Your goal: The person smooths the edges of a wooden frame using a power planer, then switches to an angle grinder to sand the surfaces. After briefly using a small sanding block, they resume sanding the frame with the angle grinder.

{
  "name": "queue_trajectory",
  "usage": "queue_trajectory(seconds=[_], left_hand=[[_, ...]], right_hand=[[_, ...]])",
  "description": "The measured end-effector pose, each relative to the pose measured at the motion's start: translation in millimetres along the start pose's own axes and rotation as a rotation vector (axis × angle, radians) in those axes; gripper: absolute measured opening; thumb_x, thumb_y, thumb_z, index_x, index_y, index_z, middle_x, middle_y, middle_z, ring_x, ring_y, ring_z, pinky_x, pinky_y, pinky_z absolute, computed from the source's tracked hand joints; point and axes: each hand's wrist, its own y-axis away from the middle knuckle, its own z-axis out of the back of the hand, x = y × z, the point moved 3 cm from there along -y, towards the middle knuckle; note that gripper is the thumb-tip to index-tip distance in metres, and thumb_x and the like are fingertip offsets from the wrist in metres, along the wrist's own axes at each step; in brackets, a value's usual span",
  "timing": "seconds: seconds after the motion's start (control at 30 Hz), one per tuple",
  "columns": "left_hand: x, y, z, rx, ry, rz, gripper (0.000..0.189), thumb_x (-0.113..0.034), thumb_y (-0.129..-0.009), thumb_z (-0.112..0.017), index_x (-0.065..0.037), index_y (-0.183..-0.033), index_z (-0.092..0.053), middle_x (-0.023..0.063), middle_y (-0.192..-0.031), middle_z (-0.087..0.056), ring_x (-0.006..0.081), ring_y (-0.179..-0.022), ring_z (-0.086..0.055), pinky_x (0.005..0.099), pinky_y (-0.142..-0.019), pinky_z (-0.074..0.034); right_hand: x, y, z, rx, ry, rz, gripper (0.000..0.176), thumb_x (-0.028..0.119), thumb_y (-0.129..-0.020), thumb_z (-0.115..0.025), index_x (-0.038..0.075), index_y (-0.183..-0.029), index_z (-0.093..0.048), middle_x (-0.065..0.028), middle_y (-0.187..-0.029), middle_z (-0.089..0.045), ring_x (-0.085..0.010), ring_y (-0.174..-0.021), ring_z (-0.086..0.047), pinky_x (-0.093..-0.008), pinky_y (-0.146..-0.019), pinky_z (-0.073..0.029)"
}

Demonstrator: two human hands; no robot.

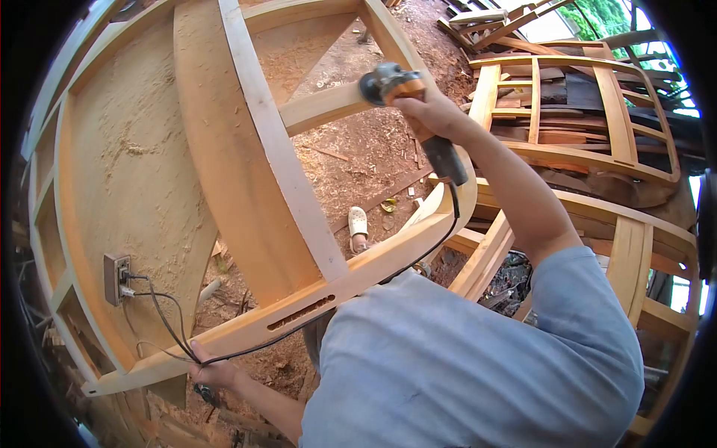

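Observation:
My right hand [431, 116] is wrapped round an orange and black angle grinder [446, 158], raised toward the far right of a large wooden frame [351, 277]. Its dark disc [370, 89] overlaps a cross rail [321, 110] in this view. From the grinder's tail a black power cord [418, 258] runs along the near curved rail. At the lower left, my left hand [214, 372] is closed on the cord beside that rail, where several cords meet. A dark object [205, 393] shows just below this hand, partly hidden.
A socket box [116, 279] with plugged-in cords rests on the dusty panel [138, 187] at left. A slotted hole [302, 312] is cut in the near rail. More wooden frames [623, 112] stand at right. Shavings cover the ground [347, 172], near a foot in a pale clog [358, 222].

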Motion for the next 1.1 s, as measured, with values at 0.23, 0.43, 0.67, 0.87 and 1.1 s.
queue_trajectory(seconds=[0.23, 0.43, 0.67, 0.87, 1.1], left_hand=[[-39.2, 13.9, -36.3, 0.030, -0.114, -0.167, 0.033, -0.023, -0.095, -0.066, 0.007, -0.081, -0.063, 0.0090, -0.071, -0.064, 0.0174, -0.062, -0.057, 0.0335, -0.057, -0.048], [-2.6, -5.6, -7.4, 0.026, 0.044, 0.185, 0.026, -0.020, -0.094, -0.065, 0.000, -0.078, -0.060, 0.0025, -0.067, -0.057, 0.0107, -0.056, -0.050, 0.0266, -0.051, -0.041], [-9.6, -12.2, -5.1, -0.101, 0.330, 0.489, 0.031, -0.010, -0.089, -0.069, -0.016, -0.068, -0.047, -0.0092, -0.059, -0.040, 0.0009, -0.046, -0.033, 0.0220, -0.041, -0.018], [-14.0, -10.2, -6.5, 0.066, 0.413, 0.402, 0.020, -0.009, -0.089, -0.068, -0.016, -0.078, -0.054, -0.0092, -0.060, -0.041, 0.0004, -0.046, -0.032, 0.0209, -0.038, -0.018], [-10.4, -15.9, -0.7, 0.093, 0.251, 0.442, 0.015, -0.016, -0.091, -0.069, -0.013, -0.083, -0.056, -0.0077, -0.061, -0.041, 0.0030, -0.047, -0.034, 0.0207, -0.041, -0.026]], right_hand=[[-56.0, -3.9, 63.7, -0.148, -0.272, -0.139, 0.038, 0.037, -0.090, -0.065, 0.006, -0.111, -0.065, -0.0026, -0.092, -0.065, -0.0116, -0.078, -0.063, -0.0283, -0.071, -0.052], [-23.7, -12.6, 19.0, -0.076, -0.369, -0.223, 0.037, 0.036, -0.091, -0.064, 0.003, -0.108, -0.062, -0.0055, -0.088, -0.064, -0.0128, -0.075, -0.063, -0.0278, -0.065, -0.053], [76.1, 3.8, -70.1, 0.097, -0.066, 0.075, 0.033, 0.034, -0.091, -0.064, 0.003, -0.104, -0.064, -0.0038, -0.083, -0.063, -0.0130, -0.073, -0.060, -0.0304, -0.066, -0.050], [124.8, -1.9, -111.2, 0.175, 0.086, 0.236, 0.042, 0.039, -0.090, -0.063, 0.000, -0.104, -0.067, -0.0073, -0.079, -0.064, -0.0168, -0.075, -0.062, -0.0333, -0.072, -0.050], [51.2, -18.1, -38.9, 0.088, -0.001, 0.077, 0.039, 0.036, -0.089, -0.064, 0.007, -0.116, -0.066, -0.0056, -0.094, -0.066, -0.0158, -0.086, -0.061, -0.0330, -0.079, -0.050]])
